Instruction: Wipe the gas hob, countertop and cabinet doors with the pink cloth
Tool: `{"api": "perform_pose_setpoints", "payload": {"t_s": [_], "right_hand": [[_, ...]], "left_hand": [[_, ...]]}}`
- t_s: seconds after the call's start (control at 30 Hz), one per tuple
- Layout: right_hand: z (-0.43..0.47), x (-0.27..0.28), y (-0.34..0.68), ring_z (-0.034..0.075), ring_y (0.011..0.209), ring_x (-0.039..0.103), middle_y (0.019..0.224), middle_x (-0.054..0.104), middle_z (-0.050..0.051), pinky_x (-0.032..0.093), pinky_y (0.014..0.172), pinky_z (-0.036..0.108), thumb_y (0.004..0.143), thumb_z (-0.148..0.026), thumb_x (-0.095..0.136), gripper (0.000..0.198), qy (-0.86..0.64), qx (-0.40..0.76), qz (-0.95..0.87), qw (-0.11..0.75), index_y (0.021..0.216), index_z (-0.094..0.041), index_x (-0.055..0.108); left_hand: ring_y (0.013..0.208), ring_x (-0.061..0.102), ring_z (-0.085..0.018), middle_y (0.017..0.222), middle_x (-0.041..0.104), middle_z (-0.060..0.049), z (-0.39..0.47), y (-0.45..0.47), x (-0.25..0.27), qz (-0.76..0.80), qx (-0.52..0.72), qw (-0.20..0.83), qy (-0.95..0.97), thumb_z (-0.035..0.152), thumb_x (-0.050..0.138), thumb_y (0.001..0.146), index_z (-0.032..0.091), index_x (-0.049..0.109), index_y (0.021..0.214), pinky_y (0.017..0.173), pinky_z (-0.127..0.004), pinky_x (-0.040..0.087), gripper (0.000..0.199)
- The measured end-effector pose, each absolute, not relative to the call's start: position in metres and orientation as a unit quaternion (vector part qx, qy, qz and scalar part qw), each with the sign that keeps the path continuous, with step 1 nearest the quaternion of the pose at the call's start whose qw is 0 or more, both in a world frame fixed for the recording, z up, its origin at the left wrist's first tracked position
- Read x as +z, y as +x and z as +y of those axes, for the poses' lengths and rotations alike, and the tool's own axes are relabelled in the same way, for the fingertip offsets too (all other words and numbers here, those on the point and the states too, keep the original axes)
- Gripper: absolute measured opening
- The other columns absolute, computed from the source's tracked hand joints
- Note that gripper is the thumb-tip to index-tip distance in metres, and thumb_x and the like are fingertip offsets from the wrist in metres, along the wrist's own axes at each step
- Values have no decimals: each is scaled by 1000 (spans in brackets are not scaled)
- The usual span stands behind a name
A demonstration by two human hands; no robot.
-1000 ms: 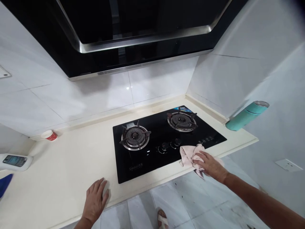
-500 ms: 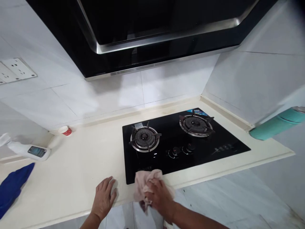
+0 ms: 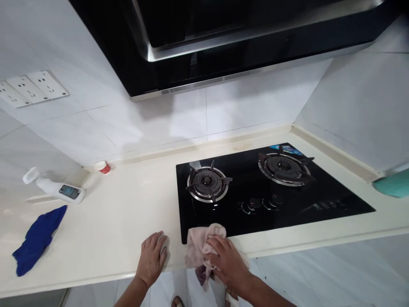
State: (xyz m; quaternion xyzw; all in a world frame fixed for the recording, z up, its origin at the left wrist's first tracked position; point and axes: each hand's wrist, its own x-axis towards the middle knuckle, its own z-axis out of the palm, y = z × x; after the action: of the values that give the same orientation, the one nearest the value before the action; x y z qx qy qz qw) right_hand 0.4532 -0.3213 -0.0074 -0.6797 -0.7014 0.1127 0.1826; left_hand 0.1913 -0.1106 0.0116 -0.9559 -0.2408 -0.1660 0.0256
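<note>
The print on the dark label (image 3: pixel 69 192) of the white spray bottle (image 3: pixel 49 186), left of the fingers of the left hand (image 3: pixel 151 258), is too small to be read, as is that on the blue sticker (image 3: pixel 286 149), far beyond the right hand (image 3: pixel 228 260). The pink cloth (image 3: pixel 198 245) is grasped under the right hand's curled fingers, seemingly pressed at the cooktop's (image 3: pixel 241 183) front edge. The left fingers, released and loosely spread, are rested on the counter (image 3: pixel 128 221).

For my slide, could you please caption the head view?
Pink cloth held in right hand at the front of the hob; left hand on the countertop.
</note>
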Motion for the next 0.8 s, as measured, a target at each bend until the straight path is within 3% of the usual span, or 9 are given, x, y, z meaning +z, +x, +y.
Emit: {"api": "perform_pose_setpoints", "payload": {"t_s": [0.13,0.2,0.47,0.57,0.67,0.8], "right_hand": [[-320,-5,456,35,150,18,157,37,8,16,118,60,87,-32,66,38,-693,107,-690,178,126,-29,63],[-302,3,443,34,151,14,159,34,7,14,119,59,90,-33,62,32,-685,105,-694,196,122,-28,64],[-184,49,403,29,136,35,138,53,12,24,116,52,96,-38,53,30,-616,114,-754,199,116,-19,64],[-163,54,405,32,139,30,141,49,12,24,115,53,94,-38,57,32,-634,112,-738,204,119,-20,64],[-184,47,412,34,145,22,149,41,11,28,112,53,93,-36,58,36,-637,114,-733,207,126,-24,61],[-260,22,442,31,144,27,147,47,7,30,112,48,87,-35,64,37,-671,111,-695,233,123,-26,62]], "left_hand": [[122,55,-25,134,63,-8,-114,192,14,-254,-154,10,-955,26,50,96,24,61,127,99,-42,45,33],[122,55,-25,134,63,-8,-114,192,14,-257,-153,8,-954,26,50,96,23,61,126,99,-42,45,33],[121,55,-28,134,62,-12,-110,187,8,-250,-150,5,-956,29,47,94,20,60,129,98,-44,46,39],[121,55,-28,133,62,-14,-107,186,7,-251,-156,-3,-955,30,46,93,16,57,133,98,-45,46,44],[120,55,-28,134,62,-12,-107,186,8,-249,-154,-3,-956,33,50,94,18,58,132,97,-44,47,42],[120,56,-26,134,63,-11,-110,188,9,-263,-149,5,-953,30,50,95,21,59,129,98,-42,46,36]]}}
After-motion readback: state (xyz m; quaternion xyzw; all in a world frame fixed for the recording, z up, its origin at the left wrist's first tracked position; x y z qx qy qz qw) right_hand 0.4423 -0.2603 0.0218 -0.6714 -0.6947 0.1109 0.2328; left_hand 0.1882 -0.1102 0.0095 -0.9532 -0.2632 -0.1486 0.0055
